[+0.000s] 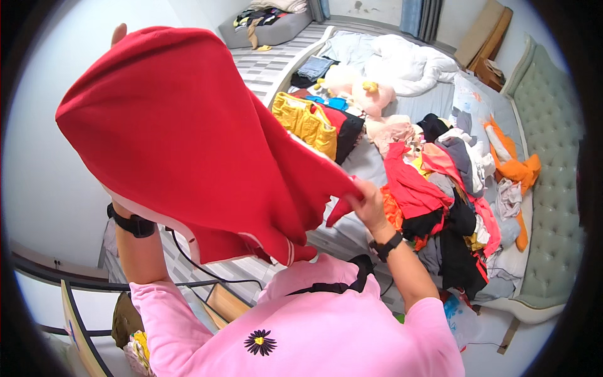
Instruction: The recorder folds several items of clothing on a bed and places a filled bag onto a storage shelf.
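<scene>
A red long garment with white edging (pixel 174 132) is spread in the air before me, with white stripes on one hanging part. My right hand (pixel 370 205) grips its lower right corner. At its upper left edge, a fingertip of my left hand (pixel 119 34) shows above the cloth. The garment hides the rest of that hand, while the watch on my left wrist (pixel 136 226) shows below it. The raised cloth appears held by the left hand.
A bed (pixel 426 96) bears a heap of clothes (pixel 419 188), folded yellow trousers (pixel 306 122), plush toys (pixel 377 96) and a white quilt (pixel 405 61). Its tufted headboard (pixel 546 141) is at right. A black-framed rack (pixel 85 301) stands at lower left; a grey sofa (pixel 268 30) is behind.
</scene>
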Demonstrator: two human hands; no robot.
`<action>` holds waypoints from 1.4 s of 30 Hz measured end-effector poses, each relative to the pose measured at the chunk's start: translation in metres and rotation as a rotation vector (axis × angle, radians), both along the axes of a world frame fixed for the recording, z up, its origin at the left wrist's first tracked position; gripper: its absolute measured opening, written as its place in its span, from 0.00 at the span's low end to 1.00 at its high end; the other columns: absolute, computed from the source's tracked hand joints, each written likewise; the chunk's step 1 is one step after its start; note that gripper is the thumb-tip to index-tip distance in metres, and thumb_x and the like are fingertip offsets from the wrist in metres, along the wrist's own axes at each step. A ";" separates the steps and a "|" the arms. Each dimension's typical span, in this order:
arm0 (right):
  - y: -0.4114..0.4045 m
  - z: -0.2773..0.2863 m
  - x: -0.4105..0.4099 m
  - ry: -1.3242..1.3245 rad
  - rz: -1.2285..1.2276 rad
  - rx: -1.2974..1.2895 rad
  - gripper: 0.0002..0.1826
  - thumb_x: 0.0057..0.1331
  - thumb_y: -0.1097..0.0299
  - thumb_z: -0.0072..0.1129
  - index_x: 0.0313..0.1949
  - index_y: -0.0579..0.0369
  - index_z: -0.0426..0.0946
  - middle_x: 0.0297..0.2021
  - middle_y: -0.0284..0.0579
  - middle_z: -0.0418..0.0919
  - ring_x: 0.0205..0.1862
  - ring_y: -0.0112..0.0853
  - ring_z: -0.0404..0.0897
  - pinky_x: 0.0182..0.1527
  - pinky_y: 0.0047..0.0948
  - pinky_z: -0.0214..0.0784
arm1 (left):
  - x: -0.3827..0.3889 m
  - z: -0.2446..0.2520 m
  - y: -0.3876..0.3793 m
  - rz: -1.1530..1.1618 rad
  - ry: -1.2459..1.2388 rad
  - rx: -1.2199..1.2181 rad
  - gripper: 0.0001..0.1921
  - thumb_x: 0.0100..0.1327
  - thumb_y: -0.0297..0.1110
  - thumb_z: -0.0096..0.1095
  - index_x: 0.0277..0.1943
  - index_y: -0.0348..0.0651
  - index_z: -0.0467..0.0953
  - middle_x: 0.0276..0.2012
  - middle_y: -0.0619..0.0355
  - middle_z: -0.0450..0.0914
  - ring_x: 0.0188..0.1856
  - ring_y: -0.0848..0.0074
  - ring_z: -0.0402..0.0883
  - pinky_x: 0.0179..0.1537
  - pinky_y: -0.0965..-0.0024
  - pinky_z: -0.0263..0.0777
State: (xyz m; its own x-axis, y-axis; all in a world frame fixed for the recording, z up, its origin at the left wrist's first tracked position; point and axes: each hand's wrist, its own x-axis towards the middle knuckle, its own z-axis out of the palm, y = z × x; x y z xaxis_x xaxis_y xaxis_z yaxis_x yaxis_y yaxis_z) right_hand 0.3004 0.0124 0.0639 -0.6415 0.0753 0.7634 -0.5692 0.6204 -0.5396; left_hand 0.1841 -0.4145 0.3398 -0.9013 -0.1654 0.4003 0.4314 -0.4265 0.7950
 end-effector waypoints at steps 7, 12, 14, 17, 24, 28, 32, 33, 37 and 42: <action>-0.045 -0.005 0.010 -0.051 0.240 0.273 0.11 0.56 0.76 0.59 0.40 0.54 0.78 0.39 0.45 0.76 0.39 0.42 0.75 0.39 0.36 0.70 | -0.001 0.019 -0.028 0.066 0.027 -0.022 0.11 0.71 0.34 0.43 0.48 0.37 0.68 0.44 0.52 0.75 0.45 0.70 0.74 0.51 0.67 0.70; -0.050 -0.049 -0.007 -0.290 0.207 0.049 0.12 0.54 0.82 0.54 0.38 0.56 0.79 0.36 0.44 0.75 0.41 0.44 0.75 0.41 0.37 0.70 | -0.001 0.039 -0.042 0.107 0.058 -0.044 0.11 0.71 0.34 0.43 0.48 0.36 0.68 0.44 0.51 0.75 0.45 0.69 0.74 0.52 0.66 0.70; -0.051 -0.050 0.000 -0.325 0.267 -0.107 0.15 0.53 0.83 0.54 0.41 0.59 0.78 0.38 0.45 0.75 0.41 0.45 0.75 0.43 0.36 0.71 | -0.004 0.043 -0.048 0.118 0.067 -0.043 0.12 0.71 0.34 0.43 0.49 0.36 0.68 0.45 0.51 0.75 0.46 0.69 0.74 0.52 0.66 0.70; -0.057 -0.045 0.008 -0.235 0.234 -0.140 0.16 0.54 0.81 0.57 0.43 0.59 0.78 0.39 0.49 0.74 0.42 0.45 0.76 0.46 0.34 0.71 | -0.004 0.056 -0.054 0.151 0.082 -0.063 0.12 0.71 0.33 0.42 0.49 0.35 0.68 0.45 0.50 0.75 0.46 0.69 0.74 0.53 0.66 0.70; -0.074 -0.037 0.016 -0.329 0.505 -0.074 0.32 0.49 0.61 0.73 0.49 0.63 0.71 0.55 0.55 0.66 0.56 0.46 0.70 0.58 0.36 0.64 | -0.012 0.062 -0.060 0.168 0.088 -0.070 0.13 0.71 0.33 0.42 0.51 0.35 0.68 0.47 0.50 0.75 0.47 0.68 0.75 0.53 0.65 0.70; -0.092 -0.035 0.011 -0.271 0.488 0.030 0.33 0.47 0.60 0.74 0.50 0.62 0.71 0.55 0.54 0.68 0.55 0.47 0.70 0.57 0.39 0.64 | -0.004 0.076 -0.071 0.209 0.105 -0.089 0.13 0.71 0.33 0.42 0.51 0.34 0.68 0.47 0.49 0.75 0.48 0.68 0.75 0.54 0.65 0.70; -0.096 -0.063 -0.003 -0.297 0.406 0.097 0.32 0.47 0.62 0.73 0.51 0.59 0.72 0.52 0.52 0.70 0.53 0.46 0.71 0.55 0.40 0.64 | 0.002 0.086 -0.092 0.253 0.116 -0.106 0.14 0.71 0.33 0.42 0.52 0.34 0.68 0.48 0.49 0.75 0.49 0.67 0.75 0.54 0.65 0.70; -0.099 -0.073 -0.010 -0.281 0.413 0.092 0.31 0.47 0.63 0.71 0.50 0.58 0.72 0.50 0.51 0.71 0.51 0.46 0.71 0.53 0.40 0.65 | 0.009 0.090 -0.101 0.274 0.122 -0.113 0.14 0.71 0.33 0.42 0.52 0.34 0.68 0.48 0.49 0.75 0.49 0.67 0.75 0.54 0.64 0.70; -0.110 -0.095 -0.020 -0.345 0.383 0.196 0.24 0.50 0.64 0.68 0.47 0.55 0.75 0.49 0.46 0.73 0.47 0.45 0.72 0.49 0.40 0.66 | 0.026 0.106 -0.128 0.343 0.138 -0.144 0.15 0.71 0.33 0.41 0.53 0.33 0.68 0.49 0.48 0.75 0.50 0.66 0.75 0.55 0.64 0.70; -0.133 -0.130 -0.023 -0.528 0.331 0.067 0.17 0.51 0.62 0.65 0.40 0.54 0.79 0.44 0.46 0.77 0.44 0.46 0.74 0.46 0.41 0.67 | 0.049 0.136 -0.158 0.439 0.172 -0.206 0.15 0.71 0.33 0.41 0.54 0.32 0.68 0.50 0.48 0.75 0.50 0.66 0.75 0.55 0.64 0.70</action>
State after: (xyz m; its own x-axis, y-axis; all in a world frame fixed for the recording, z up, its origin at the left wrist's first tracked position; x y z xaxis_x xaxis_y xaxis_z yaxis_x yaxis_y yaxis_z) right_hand 0.2770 -0.1201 -0.0661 -0.9145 -0.2290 0.3335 -0.4045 0.4993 -0.7662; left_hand 0.2335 -0.5729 0.4754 -0.6827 -0.4161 0.6007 0.6666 -0.0179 0.7452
